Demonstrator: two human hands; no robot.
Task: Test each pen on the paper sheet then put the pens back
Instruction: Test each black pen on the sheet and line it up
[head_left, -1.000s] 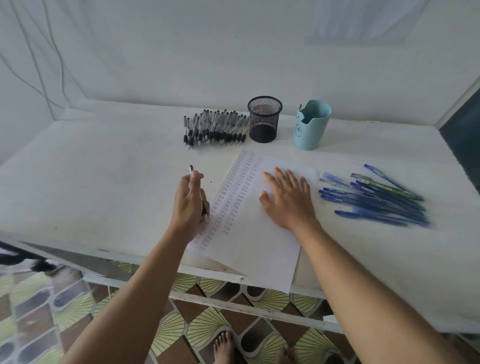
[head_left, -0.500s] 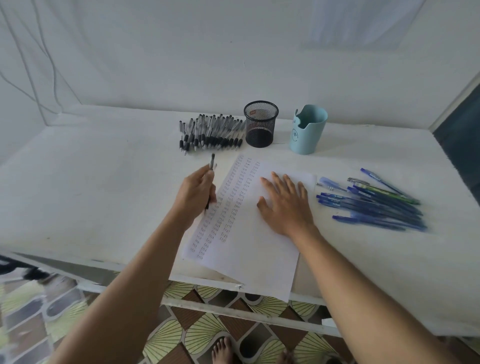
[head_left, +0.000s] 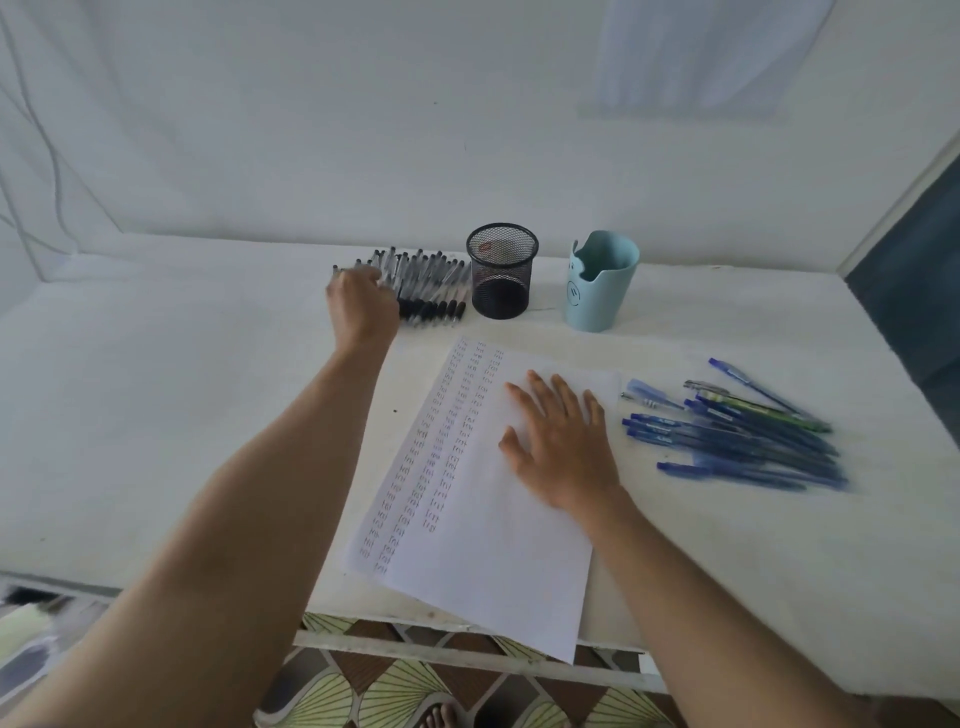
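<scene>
A white paper sheet (head_left: 483, 561) with columns of small written marks lies at the table's front edge. My right hand (head_left: 563, 447) presses flat on it, fingers straight. My left hand (head_left: 363, 306) is stretched to the left end of a row of black pens (head_left: 431, 291) at the back. Its fingers are curled round one black pen (head_left: 336, 271), whose end shows just above the knuckles. A heap of blue pens (head_left: 737, 436) lies to the right of the sheet.
A black mesh pen cup (head_left: 502, 273) and a light blue holder (head_left: 600, 283) stand side by side behind the sheet, right of the black pens. The white table (head_left: 156, 415) meets walls at the back and left. Patterned floor shows below the front edge.
My left hand lifted the black pen off the sheet's left side and carried it back to the left end of the black pen row. My right hand stayed flat on the paper.
</scene>
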